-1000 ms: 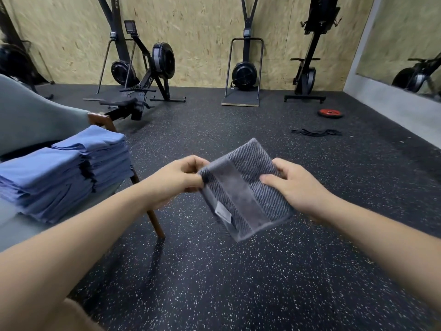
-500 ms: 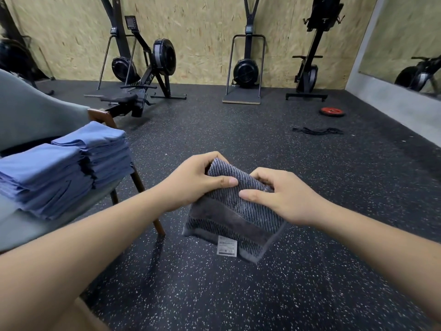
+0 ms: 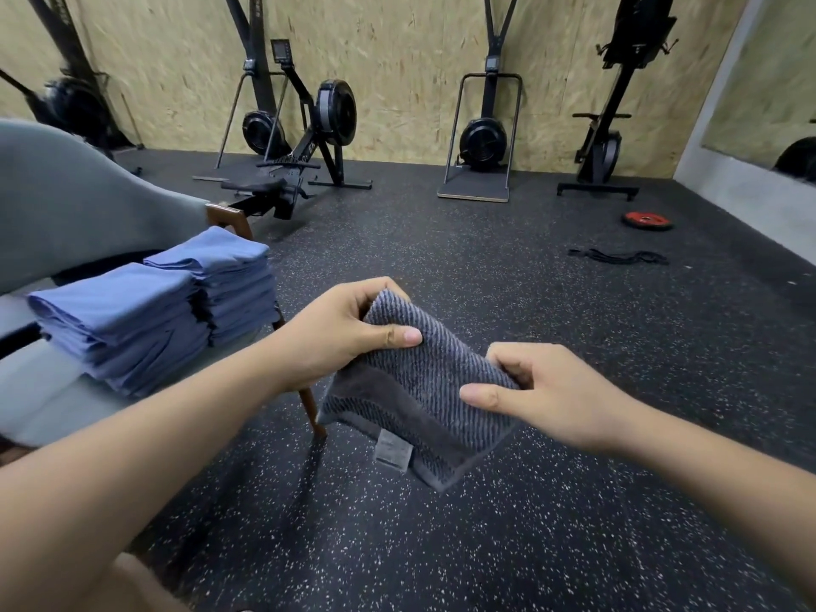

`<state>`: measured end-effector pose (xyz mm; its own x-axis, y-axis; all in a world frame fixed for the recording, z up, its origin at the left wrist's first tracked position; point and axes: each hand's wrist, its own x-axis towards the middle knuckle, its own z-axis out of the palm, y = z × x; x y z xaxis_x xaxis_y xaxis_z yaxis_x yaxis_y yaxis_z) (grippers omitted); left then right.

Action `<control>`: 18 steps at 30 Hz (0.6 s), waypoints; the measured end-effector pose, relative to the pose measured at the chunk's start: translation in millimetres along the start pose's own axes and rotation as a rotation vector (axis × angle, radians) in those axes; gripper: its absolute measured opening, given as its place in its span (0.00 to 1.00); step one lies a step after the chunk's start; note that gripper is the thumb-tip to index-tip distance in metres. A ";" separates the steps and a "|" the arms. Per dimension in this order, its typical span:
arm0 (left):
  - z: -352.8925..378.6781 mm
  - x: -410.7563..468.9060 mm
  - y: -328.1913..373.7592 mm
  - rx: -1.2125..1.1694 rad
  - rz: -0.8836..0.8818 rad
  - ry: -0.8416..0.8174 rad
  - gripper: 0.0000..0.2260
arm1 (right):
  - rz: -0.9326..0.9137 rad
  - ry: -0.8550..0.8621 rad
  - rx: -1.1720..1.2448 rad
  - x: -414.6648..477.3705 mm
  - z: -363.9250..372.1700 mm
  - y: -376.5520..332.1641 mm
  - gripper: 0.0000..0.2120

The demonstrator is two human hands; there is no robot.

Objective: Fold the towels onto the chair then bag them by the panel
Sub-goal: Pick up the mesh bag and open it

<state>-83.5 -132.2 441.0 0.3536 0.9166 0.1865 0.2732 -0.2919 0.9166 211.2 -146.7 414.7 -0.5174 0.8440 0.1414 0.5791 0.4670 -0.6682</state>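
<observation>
Both hands hold the folded grey towel (image 3: 419, 390). The left hand (image 3: 344, 333) pinches its far-left corner, thumb laid flat on the ribbed face and fingers curled behind. The right hand (image 3: 556, 399) pinches the right edge between thumb and bent fingers. The towel hangs in the air over the speckled floor (image 3: 441, 545), with its held edge running from far-left to near-right. Its free border sags toward the near side, where a small label (image 3: 392, 450) dangles.

The chair (image 3: 66, 201) stands to the left, and its seat carries two stacks of blue towels (image 3: 132, 320) side by side. The stacks are near the left hand and well apart from the right. Setting the towel down there would likely mean a carry to the left led by the left hand, with the long edge turned to match the piles.
</observation>
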 end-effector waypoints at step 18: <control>-128.5 -189.4 7.6 0.108 -0.025 0.487 0.10 | -0.378 -0.244 -0.117 120.7 121.1 -209.5 0.14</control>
<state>-263.4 -272.9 458.1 -0.1059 0.9373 0.3321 0.3764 -0.2713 0.8858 -48.9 -174.6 483.4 -0.8307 0.5290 0.1737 0.3816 0.7681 -0.5142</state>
